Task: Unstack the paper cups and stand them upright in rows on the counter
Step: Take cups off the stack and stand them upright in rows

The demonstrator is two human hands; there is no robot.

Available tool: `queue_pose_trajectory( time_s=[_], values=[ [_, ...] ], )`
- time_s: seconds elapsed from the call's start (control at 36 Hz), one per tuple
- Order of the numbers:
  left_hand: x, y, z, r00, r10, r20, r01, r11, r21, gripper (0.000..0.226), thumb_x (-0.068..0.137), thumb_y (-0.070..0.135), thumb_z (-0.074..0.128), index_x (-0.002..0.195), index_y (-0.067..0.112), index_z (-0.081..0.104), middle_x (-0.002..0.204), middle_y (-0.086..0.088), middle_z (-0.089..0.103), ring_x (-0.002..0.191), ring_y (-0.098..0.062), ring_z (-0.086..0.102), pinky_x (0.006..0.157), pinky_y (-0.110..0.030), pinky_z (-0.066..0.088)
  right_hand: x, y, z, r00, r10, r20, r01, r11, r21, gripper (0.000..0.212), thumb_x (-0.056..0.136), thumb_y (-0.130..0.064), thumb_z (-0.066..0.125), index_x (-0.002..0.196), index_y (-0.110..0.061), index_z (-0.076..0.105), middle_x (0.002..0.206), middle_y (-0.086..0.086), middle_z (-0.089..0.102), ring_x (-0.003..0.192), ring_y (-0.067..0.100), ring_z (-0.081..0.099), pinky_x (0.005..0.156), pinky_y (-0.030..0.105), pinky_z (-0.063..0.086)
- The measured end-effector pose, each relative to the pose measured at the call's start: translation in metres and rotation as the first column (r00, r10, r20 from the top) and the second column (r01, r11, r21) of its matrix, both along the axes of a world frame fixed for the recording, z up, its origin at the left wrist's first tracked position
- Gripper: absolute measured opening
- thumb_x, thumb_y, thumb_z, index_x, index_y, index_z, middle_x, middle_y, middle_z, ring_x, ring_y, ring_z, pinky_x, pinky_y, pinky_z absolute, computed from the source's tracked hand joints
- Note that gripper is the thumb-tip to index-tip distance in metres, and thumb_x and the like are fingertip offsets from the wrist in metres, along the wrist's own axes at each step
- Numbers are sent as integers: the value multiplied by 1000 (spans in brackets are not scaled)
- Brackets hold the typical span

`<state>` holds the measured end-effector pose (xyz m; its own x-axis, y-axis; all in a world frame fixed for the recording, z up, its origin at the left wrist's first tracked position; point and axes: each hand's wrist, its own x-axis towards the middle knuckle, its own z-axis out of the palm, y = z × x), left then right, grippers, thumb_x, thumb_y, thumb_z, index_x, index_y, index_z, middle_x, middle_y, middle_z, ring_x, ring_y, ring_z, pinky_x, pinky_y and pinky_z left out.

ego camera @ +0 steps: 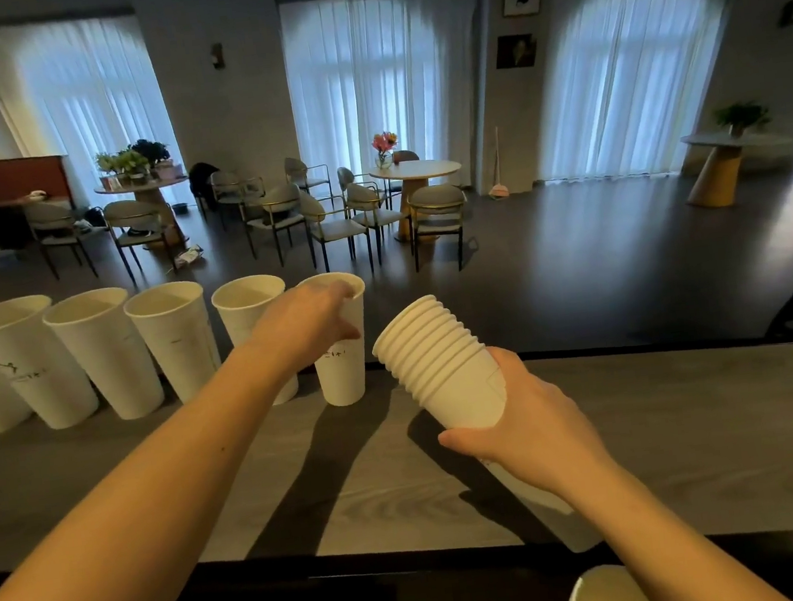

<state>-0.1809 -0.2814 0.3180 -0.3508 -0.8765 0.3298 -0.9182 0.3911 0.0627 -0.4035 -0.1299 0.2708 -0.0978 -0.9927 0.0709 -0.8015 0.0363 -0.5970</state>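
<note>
Several white paper cups (pixel 104 353) stand upright in a row along the far edge of the grey wooden counter (pixel 670 417). My left hand (pixel 305 323) grips the rim and side of the rightmost cup (pixel 344 375), whose base rests on the counter. My right hand (pixel 530 426) holds a nested stack of white cups (pixel 441 362), tilted with the rims pointing up and to the left, just right of that cup. The stack's lower end runs under my right wrist.
Another white cup rim (pixel 598 596) shows at the bottom edge, below the counter's dark front ledge. Beyond the counter lies a room with round tables (pixel 414 169), chairs and curtained windows. Bare counter surface extends to the right of the stack.
</note>
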Motion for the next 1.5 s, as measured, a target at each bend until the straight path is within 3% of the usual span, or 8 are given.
queue_pose_trajectory(
  time_s=[0.14,0.22,0.33,0.61,0.78,1.0,1.28,1.5],
  values=[
    [-5,28,25,951,-168,-259,120,974,-190,48,93,41,56,135,18,50,130,-3,61,127,-23,49,106,-43,39,-4,1,1,1000,14,27,-13,1000,-20,96,68,-63,80,143,-41,25,117,-16,47,102,9,52,78,33,51],
    [-19,59,39,804,-205,-558,332,933,136,40,100,46,38,129,24,55,120,6,64,109,-8,59,97,-36,48,-3,2,2,998,20,55,-18,999,-36,97,65,-65,79,142,-42,24,119,-17,48,105,10,53,81,36,53],
    [-30,81,49,835,-124,-537,397,810,431,31,100,44,41,115,29,63,108,12,62,103,-8,58,93,-30,44,-3,4,5,997,31,72,-27,998,-55,97,66,-62,81,143,-41,26,117,-18,46,105,8,50,79,32,50],
    [-37,84,63,749,-96,-655,368,883,291,17,84,31,72,98,22,72,96,3,71,91,-11,65,79,-29,50,-21,19,9,998,35,51,-28,992,-121,100,66,-62,81,144,-46,21,126,-16,49,110,10,52,88,42,54],
    [-39,68,86,709,-143,-690,174,984,-25,23,87,34,68,99,15,67,93,-9,67,86,-22,63,77,-38,53,-49,24,6,997,-73,10,73,991,-110,97,65,-64,80,140,-45,23,120,-13,50,104,14,54,83,42,54],
    [-71,44,38,960,-165,-228,164,986,-25,17,89,28,67,83,17,55,82,-1,59,74,-19,57,61,-28,42,-68,22,0,993,-114,25,116,988,-102,95,66,-61,82,140,-41,27,119,-12,50,100,11,51,75,33,47],
    [-99,20,-5,992,-110,64,116,989,-94,37,92,31,60,127,18,57,120,-10,65,107,-27,62,76,-36,52,-69,14,-6,995,-81,65,87,992,-94,96,66,-61,82,141,-41,25,120,-15,48,105,10,51,78,32,49],
    [-100,12,0,993,-82,83,86,995,-52,43,91,39,60,129,20,52,121,-9,64,106,-27,62,82,-39,54,-72,12,-8,993,-88,74,95,991,-94,94,64,-64,81,137,-45,25,119,-17,49,106,10,52,81,36,53]
  ],
)
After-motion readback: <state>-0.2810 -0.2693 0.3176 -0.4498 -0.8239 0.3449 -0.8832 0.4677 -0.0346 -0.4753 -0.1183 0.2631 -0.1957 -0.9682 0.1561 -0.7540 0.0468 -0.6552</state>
